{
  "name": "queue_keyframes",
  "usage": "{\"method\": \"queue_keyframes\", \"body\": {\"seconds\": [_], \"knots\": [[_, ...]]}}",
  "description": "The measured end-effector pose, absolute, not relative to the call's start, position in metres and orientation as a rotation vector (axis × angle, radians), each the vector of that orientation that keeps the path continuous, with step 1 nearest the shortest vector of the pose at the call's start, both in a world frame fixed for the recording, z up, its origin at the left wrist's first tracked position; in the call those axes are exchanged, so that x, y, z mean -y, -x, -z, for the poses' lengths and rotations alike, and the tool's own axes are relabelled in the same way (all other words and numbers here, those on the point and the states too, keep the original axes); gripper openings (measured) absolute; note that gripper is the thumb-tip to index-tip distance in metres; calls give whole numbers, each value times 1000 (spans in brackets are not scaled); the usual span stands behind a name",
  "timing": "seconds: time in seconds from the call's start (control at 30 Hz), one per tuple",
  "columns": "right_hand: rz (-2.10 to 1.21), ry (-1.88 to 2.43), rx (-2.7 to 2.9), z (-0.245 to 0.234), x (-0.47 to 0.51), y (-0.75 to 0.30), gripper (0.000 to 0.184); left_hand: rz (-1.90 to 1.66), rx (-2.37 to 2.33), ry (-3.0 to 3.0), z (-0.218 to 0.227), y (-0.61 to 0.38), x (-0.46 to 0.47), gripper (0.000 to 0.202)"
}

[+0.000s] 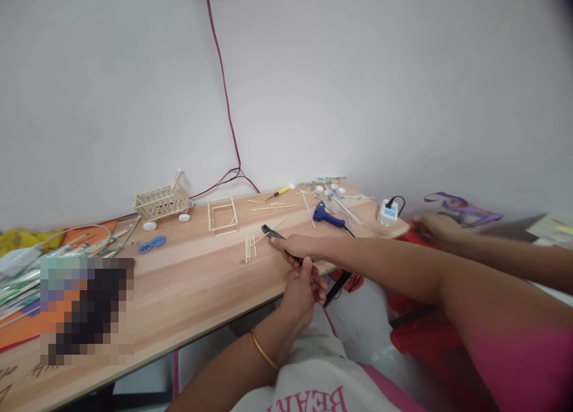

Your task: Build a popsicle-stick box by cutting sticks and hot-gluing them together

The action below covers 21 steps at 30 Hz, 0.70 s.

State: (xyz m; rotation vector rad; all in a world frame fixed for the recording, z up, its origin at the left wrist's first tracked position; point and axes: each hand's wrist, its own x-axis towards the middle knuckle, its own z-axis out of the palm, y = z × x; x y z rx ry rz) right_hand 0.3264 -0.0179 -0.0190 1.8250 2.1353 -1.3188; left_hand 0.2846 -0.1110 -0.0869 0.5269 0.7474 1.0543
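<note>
My right hand [293, 245] reaches across the wooden table [188, 286] and is closed on a black pair of pliers [271, 231] whose tip points left, towards a few loose sticks [249, 248]. My left hand [304, 289], with a gold bangle on the wrist, sits at the table's front edge just under the right hand. Its fingers are curled and its thumb presses on the pliers' handle end. A square stick frame [222, 216] and a small stick cart [161, 203] with white wheels stand further back.
A blue glue gun [329, 216], a yellow screwdriver [280, 191], white caps and long sticks lie at the back right. A white plug adapter [388, 212] sits at the right corner, where another person's blurred hand [425, 226] rests. Blue caps [152, 243] and bundled rods lie left.
</note>
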Motion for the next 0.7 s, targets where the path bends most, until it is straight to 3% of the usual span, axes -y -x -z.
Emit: {"method": "queue_keyframes", "body": {"seconds": [0.37, 0.53, 0.63, 0.7], "knots": [[1439, -1836, -2068, 38, 10, -330, 63, -1076, -762, -559, 87, -285, 110, 42], [1549, -1773, -1982, 37, 7, -332, 63, -869, -797, -595, 78, -276, 108, 49], [1621, -1739, -1989, 30, 8, -339, 67, -637, -829, -880, 57, -239, 116, 50], [1429, -1739, -2136, 23, 10, -348, 71, -673, -984, -1308, 39, -195, 125, 44]]}}
